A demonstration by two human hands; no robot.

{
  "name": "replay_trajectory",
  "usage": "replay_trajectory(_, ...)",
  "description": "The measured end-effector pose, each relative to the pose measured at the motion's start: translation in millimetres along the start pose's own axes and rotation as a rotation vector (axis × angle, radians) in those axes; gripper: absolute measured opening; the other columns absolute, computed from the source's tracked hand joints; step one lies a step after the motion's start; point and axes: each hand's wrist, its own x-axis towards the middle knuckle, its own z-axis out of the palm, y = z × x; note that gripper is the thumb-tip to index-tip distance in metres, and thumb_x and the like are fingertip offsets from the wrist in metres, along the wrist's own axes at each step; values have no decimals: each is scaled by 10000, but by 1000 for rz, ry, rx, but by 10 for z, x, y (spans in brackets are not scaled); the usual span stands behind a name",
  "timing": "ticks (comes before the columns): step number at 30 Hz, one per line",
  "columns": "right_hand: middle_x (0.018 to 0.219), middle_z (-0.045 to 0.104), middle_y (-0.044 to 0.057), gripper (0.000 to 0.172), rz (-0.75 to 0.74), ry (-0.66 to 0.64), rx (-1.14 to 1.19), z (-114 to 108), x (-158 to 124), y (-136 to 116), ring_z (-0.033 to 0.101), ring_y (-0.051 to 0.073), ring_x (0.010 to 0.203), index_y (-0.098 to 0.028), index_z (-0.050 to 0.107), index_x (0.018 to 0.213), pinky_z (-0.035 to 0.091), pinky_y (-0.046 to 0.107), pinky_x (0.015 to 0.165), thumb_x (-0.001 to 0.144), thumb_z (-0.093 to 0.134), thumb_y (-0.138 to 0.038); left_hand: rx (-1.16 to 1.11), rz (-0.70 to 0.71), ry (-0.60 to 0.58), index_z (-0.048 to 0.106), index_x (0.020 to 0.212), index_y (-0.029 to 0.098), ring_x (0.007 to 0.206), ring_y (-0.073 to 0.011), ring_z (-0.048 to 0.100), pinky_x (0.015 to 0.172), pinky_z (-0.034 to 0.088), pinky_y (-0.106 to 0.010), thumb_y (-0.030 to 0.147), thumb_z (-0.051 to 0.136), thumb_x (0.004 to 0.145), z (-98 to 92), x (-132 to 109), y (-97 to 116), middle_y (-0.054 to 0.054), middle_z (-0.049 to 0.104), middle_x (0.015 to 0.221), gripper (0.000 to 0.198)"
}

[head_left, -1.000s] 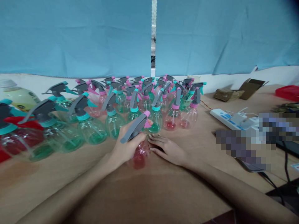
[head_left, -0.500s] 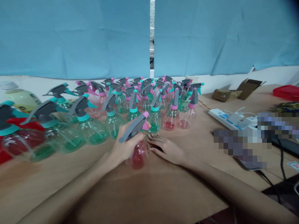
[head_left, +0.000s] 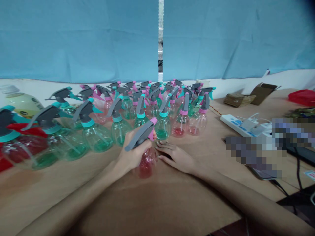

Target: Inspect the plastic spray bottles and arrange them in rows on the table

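My left hand is wrapped round the neck of a pink spray bottle, which has a grey sprayer head with a pink nozzle and trigger. A finger of that hand shows at the trigger. The bottle stands on the brown tabletop, pink and see-through, its neck hidden behind my fingers. Just right of it, my right hand lies palm down on the table with fingers stretched out, their tips close to the bottle; whether they touch it I cannot tell. Behind both hands stands a green spray bottle with a turquoise collar.
Several more green and pink spray bottles crowd the back and left. A large capped bottle stands at far left. To the right lie a white power strip, a partly blurred phone, cables and an open cardboard box.
A finger of my left hand now shows more plainly at the pink trigger. My right hand and the standing bottles keep their places; the view has shifted very slightly.
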Motion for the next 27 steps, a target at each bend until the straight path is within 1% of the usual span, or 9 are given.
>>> replay_trajectory(2,1351,499,102,427,-1,6,9,4,-2,4,411,211,1286,-162,485,1304,336,427,1077,933,410,-361,-38,-3,10,578,736,219,547,-133,455,515,368,-269,203,496,672,8,4,-11,39,517,602,106)
replay_trajectory(4,1345,505,99,419,-3,10,21,4,-4,4,419,213,1280,-179,483,1305,345,443,1069,933,409,-358,-64,-10,2,596,776,225,592,-147,497,547,396,-278,214,497,687,17,5,-23,30,553,640,133)
replay_trajectory(7,1338,512,105,421,1,5,21,-3,-4,-3,431,210,1271,-169,486,1303,348,435,1068,935,406,-357,-32,-6,9,580,705,218,605,-148,513,562,409,-280,232,509,715,26,-7,-44,26,558,633,73)
replay_trajectory(10,1342,507,107,425,2,1,13,-6,-2,-6,423,210,1277,-157,491,1299,346,426,1072,934,406,-357,3,-35,53,568,649,209,563,-136,491,535,399,-270,236,532,717,30,-29,-64,33,534,581,82)
replay_trajectory(15,1337,514,94,418,-1,20,41,6,-3,3,419,216,1280,-190,481,1308,353,451,1063,930,416,-355,-22,-48,78,562,636,210,544,-133,487,514,388,-263,239,546,711,39,-50,-82,43,521,554,82)
replay_trajectory(19,1344,505,102,424,3,8,32,2,-3,1,410,217,1287,-175,486,1304,344,441,1071,930,416,-359,-28,-82,112,557,636,202,552,-131,502,534,403,-264,251,579,707,42,-53,-90,44,534,571,89)
replay_trajectory(21,1344,505,104,425,4,-1,26,-4,-2,-3,407,217,1289,-166,488,1303,341,434,1074,931,414,-358,-22,-98,108,560,627,197,552,-130,504,546,408,-268,250,587,711,41,-54,-85,42,542,575,103)
replay_trajectory(24,1342,509,95,420,5,5,34,-8,-3,-6,417,219,1281,-184,484,1307,353,443,1065,930,413,-357,-16,-84,90,557,609,200,541,-130,489,534,395,-268,244,574,713,39,-51,-68,45,530,555,114)
replay_trajectory(27,1337,513,97,420,4,18,47,-4,-5,-3,421,221,1279,-188,484,1307,357,446,1060,929,416,-358,-18,-76,111,551,599,203,545,-133,483,524,388,-263,248,579,701,40,-47,-62,46,520,550,114)
